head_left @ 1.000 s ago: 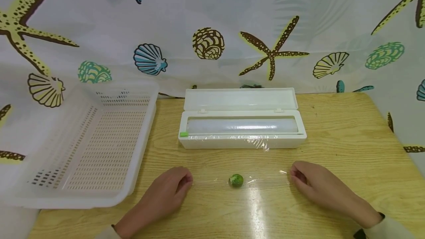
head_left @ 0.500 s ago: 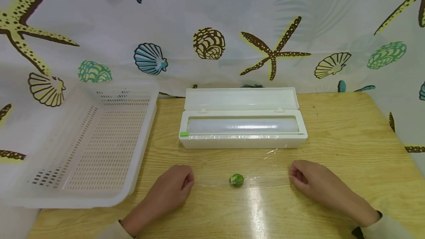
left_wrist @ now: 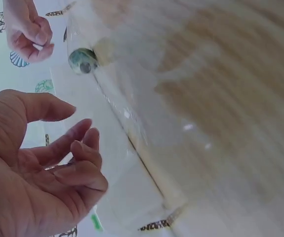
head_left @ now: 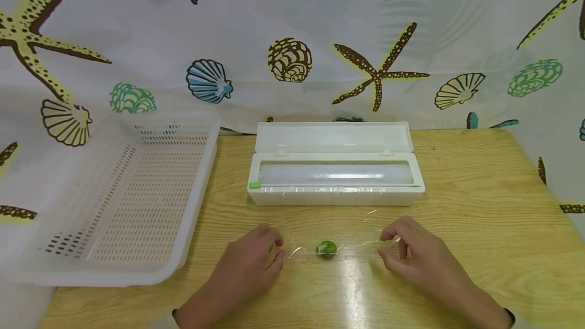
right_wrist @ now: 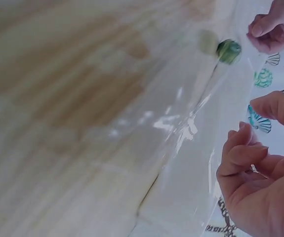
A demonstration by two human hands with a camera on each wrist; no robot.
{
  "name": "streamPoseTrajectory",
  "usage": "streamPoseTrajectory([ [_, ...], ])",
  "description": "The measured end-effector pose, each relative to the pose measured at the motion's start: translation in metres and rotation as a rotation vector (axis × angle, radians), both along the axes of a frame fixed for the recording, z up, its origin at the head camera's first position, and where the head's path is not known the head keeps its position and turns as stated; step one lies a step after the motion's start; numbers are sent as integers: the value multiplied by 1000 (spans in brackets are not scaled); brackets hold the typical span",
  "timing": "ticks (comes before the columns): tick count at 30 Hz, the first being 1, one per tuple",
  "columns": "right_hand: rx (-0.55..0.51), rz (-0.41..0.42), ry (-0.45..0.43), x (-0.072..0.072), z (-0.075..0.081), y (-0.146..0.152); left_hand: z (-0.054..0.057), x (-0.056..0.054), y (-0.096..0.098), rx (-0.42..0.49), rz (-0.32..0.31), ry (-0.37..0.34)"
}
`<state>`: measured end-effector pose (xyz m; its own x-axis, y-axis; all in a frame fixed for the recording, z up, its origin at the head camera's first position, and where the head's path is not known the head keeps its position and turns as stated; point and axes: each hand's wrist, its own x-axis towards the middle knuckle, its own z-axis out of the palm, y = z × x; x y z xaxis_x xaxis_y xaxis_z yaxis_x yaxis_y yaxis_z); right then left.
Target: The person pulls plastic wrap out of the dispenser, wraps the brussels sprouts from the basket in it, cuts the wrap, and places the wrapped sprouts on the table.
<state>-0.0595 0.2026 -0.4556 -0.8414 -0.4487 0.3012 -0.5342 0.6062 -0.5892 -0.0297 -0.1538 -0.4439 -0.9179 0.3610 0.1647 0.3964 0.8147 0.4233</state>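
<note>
A small green Brussels sprout [head_left: 326, 249] sits on the table between the two hands. A sheet of clear cling film [right_wrist: 181, 131] lies about it, showing mostly as glints and creases. The left hand [head_left: 249, 263] is at the sprout's left, thumb and fingers bent but apart, with nothing between them in the left wrist view. On the other side, the right hand [head_left: 422, 260] has its thumb and fingertips apart too, right at the film's glinting edge. Behind the sprout stands a white cling film dispenser [head_left: 335, 198], lid raised, a roll [head_left: 335, 173] inside.
A white perforated plastic basket [head_left: 194, 207] stands on the left of the wooden table [head_left: 475, 182]. A cloth [head_left: 247, 24] printed with shells and starfish hangs behind. The dispenser has a green slider [head_left: 254, 185] at its front left.
Both hands have moved inward toward the sprout, and their closed fingers have parted. Creases in the film have shifted; the sprout stays in about the same place.
</note>
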Motion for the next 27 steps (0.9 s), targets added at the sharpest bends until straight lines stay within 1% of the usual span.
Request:
streamPoseTrajectory([
  [2, -49, 20, -16, 1, 2, -10, -2, -2, 8, 34, -56, 38],
  [3, -68, 24, -41, 2, 4, -15, -3, -3, 11, 47, -80, 54],
  [6, -139, 31, -139, 4, 5, -28, -3, -8, 21, 68, -137, 46],
  [9, -221, 43, -265, 7, 4, -39, -5, -12, 29, 79, -159, 45],
  [11, -267, 59, -348, 8, 0, -46, -8, -14, 33, 93, -165, 58],
  [14, -306, 81, -440, 9, -5, -55, -12, -14, 38, 117, -156, 67],
  [16, -306, 84, -462, 10, -8, -59, -14, -14, 42, 133, -136, 55],
  [20, -302, 70, -453, 10, -9, -64, -15, -13, 48, 176, -74, -3],
  [23, -299, 60, -446, 10, -9, -67, -15, -13, 53, 229, -34, -48],
  [27, -268, 34, -448, 10, -8, -71, -16, -14, 58, 301, -15, -102],
])
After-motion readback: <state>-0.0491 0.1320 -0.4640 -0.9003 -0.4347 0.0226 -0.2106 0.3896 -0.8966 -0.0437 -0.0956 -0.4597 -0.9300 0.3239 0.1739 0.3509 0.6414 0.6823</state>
